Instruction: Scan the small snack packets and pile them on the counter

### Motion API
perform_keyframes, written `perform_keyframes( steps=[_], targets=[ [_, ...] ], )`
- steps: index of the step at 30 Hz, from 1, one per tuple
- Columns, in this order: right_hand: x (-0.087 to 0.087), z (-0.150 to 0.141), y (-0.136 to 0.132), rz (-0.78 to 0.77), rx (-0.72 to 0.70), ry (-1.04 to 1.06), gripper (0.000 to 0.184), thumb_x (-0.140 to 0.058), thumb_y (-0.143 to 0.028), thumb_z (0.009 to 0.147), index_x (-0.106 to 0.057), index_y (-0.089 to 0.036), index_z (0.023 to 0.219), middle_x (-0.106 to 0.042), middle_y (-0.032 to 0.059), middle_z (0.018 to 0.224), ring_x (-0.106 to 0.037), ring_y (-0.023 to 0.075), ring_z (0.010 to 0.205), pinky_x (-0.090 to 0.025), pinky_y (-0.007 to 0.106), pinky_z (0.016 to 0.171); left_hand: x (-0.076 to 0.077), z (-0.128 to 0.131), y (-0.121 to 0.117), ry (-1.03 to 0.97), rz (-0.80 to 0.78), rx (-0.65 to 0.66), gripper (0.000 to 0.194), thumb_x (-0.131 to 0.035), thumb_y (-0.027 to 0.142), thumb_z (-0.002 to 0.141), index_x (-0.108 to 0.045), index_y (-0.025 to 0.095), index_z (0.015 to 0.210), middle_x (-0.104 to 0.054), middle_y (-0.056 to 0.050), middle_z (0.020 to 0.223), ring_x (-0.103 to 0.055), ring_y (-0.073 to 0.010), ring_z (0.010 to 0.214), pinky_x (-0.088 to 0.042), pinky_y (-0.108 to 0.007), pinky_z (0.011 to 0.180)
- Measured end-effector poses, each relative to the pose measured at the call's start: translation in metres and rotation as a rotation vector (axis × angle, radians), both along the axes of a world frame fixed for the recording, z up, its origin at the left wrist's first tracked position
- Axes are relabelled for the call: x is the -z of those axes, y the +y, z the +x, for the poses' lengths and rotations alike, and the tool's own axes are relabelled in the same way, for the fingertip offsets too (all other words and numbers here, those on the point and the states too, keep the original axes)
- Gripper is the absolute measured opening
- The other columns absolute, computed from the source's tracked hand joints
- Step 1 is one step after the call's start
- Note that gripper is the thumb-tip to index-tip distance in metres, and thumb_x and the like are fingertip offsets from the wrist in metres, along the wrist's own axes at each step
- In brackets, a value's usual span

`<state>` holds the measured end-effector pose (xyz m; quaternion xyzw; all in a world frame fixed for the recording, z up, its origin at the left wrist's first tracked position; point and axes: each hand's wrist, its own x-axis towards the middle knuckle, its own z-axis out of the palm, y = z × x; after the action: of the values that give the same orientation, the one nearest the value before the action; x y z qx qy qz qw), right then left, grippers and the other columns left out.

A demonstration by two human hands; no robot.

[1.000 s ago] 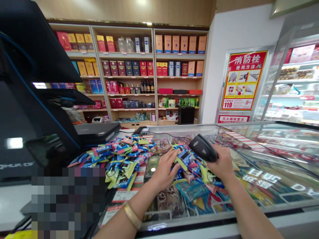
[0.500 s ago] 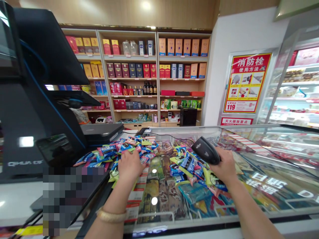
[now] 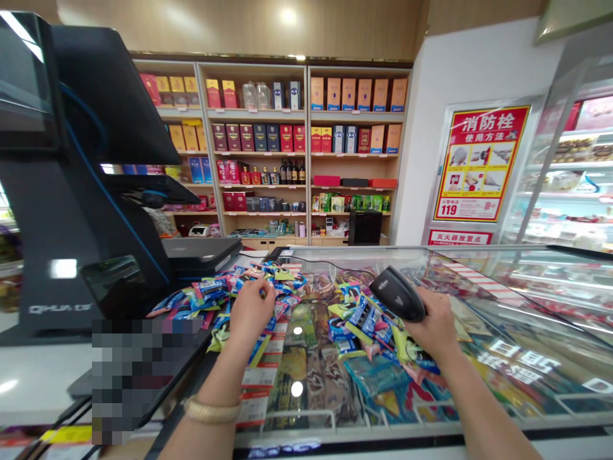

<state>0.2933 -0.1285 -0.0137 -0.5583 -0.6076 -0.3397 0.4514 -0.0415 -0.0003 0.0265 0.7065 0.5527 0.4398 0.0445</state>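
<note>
Dozens of packets [image 3: 207, 295] are lying around the curled left hand [image 3: 252, 308], its hold unclear, while the right hand [image 3: 435, 322] is gripping a black scanner [image 3: 397, 295].

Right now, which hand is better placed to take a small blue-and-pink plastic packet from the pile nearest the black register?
Likely the left hand: it is at that pile, though its grasp is unclear. The right hand grips a black, curved plastic scanner near the other pile.

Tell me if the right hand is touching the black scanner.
Touching: the head view shows the right hand gripping the black scanner at its lower end.
</note>
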Motion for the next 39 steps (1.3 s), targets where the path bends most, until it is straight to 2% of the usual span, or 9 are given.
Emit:
perform_keyframes(
  steps=[5, 7, 11, 14, 19, 23, 26, 30, 39],
  targets=[
    [-0.002, -0.002, -0.002, 0.029, -0.059, -0.019, 0.019, -0.057, -0.034, 0.075, -0.062, -0.022, 0.089, -0.067, 0.0061, 0.080, -0.061, 0.0244, 0.077, -0.039, 0.035, 0.070, 0.002, 0.015, 0.001, -0.744, -0.149, 0.327, 0.036, -0.064, 0.052, 0.068, -0.045, 0.022, 0.067, -0.053, 0.004, 0.069, -0.054, -0.0135, 0.058, -0.051, -0.028, 0.056],
    [-0.003, -0.005, -0.003, 0.001, -0.084, -0.027, 0.022, -0.057, -0.034, 0.075, -0.063, -0.022, 0.093, -0.067, 0.0063, 0.082, -0.061, 0.0246, 0.079, -0.039, 0.036, 0.072, 0.001, 0.023, -0.003, -0.884, -0.213, 0.417, 0.043, -0.071, 0.054, 0.062, -0.044, 0.021, 0.068, -0.056, 0.004, 0.068, -0.055, -0.0130, 0.060, -0.051, -0.027, 0.056],
    [-0.005, -0.012, -0.004, -0.063, -0.156, -0.064, 0.023, -0.056, -0.031, 0.075, -0.063, -0.022, 0.096, -0.068, 0.0045, 0.081, -0.061, 0.0224, 0.076, -0.037, 0.036, 0.072, 0.006, 0.037, -0.011, -1.006, -0.262, 0.505, 0.048, -0.076, 0.054, 0.057, -0.043, 0.021, 0.069, -0.059, 0.003, 0.069, -0.059, -0.0130, 0.062, -0.052, -0.027, 0.060],
    [-0.007, -0.016, -0.004, -0.091, -0.206, -0.080, 0.025, -0.054, -0.025, 0.073, -0.062, -0.022, 0.097, -0.069, 0.0042, 0.084, -0.062, 0.0216, 0.077, -0.035, 0.035, 0.072, 0.013, 0.046, -0.015, -0.956, -0.227, 0.525, 0.044, -0.076, 0.050, 0.060, -0.045, 0.020, 0.068, -0.063, 0.000, 0.076, -0.061, -0.0138, 0.067, -0.051, -0.027, 0.062],
    [-0.011, -0.024, -0.007, -0.180, -0.222, -0.088, 0.025, -0.054, -0.026, 0.073, -0.064, -0.021, 0.097, -0.069, 0.0051, 0.085, -0.060, 0.0216, 0.079, -0.033, 0.035, 0.073, 0.025, 0.055, -0.016, -0.706, -0.065, 0.523, 0.029, -0.066, 0.042, 0.073, -0.049, 0.020, 0.066, -0.069, -0.006, 0.094, -0.064, -0.0173, 0.079, -0.051, -0.028, 0.071],
    [-0.014, -0.032, -0.010, -0.238, -0.244, -0.094, 0.024, -0.058, -0.030, 0.075, -0.064, -0.021, 0.096, -0.068, 0.0051, 0.086, -0.059, 0.0206, 0.079, -0.032, 0.034, 0.074, 0.030, 0.057, -0.018, -0.530, 0.146, 0.495, 0.021, -0.060, 0.034, 0.079, -0.051, 0.021, 0.065, -0.066, -0.007, 0.090, -0.063, -0.0200, 0.089, -0.051, -0.032, 0.080],
    [-0.016, -0.036, -0.011, -0.281, -0.265, -0.092, 0.023, -0.058, -0.027, 0.075, -0.064, -0.021, 0.096, -0.068, 0.0051, 0.085, -0.058, 0.0203, 0.079, -0.030, 0.034, 0.075, 0.028, 0.058, -0.022, -0.418, 0.255, 0.485, 0.018, -0.057, 0.030, 0.082, -0.052, 0.021, 0.066, -0.065, -0.006, 0.089, -0.061, -0.0198, 0.090, -0.050, -0.031, 0.078],
    [-0.016, -0.038, -0.011, -0.315, -0.282, -0.087, 0.020, -0.059, -0.026, 0.075, -0.065, -0.022, 0.093, -0.068, 0.0038, 0.082, -0.057, 0.0195, 0.076, -0.028, 0.034, 0.072, 0.026, 0.060, -0.027, -0.368, 0.276, 0.515, 0.018, -0.054, 0.028, 0.084, -0.051, 0.022, 0.067, -0.063, -0.006, 0.088, -0.060, -0.0190, 0.088, -0.050, -0.028, 0.074],
    [-0.016, -0.040, -0.011, -0.333, -0.276, -0.080, 0.020, -0.058, -0.027, 0.077, -0.065, -0.022, 0.094, -0.068, 0.0037, 0.081, -0.057, 0.0194, 0.076, -0.029, 0.034, 0.072, 0.027, 0.061, -0.027, -0.336, 0.268, 0.518, 0.018, -0.053, 0.028, 0.083, -0.051, 0.022, 0.066, -0.063, -0.005, 0.086, -0.059, -0.0191, 0.086, -0.048, -0.030, 0.077]
  ],
)
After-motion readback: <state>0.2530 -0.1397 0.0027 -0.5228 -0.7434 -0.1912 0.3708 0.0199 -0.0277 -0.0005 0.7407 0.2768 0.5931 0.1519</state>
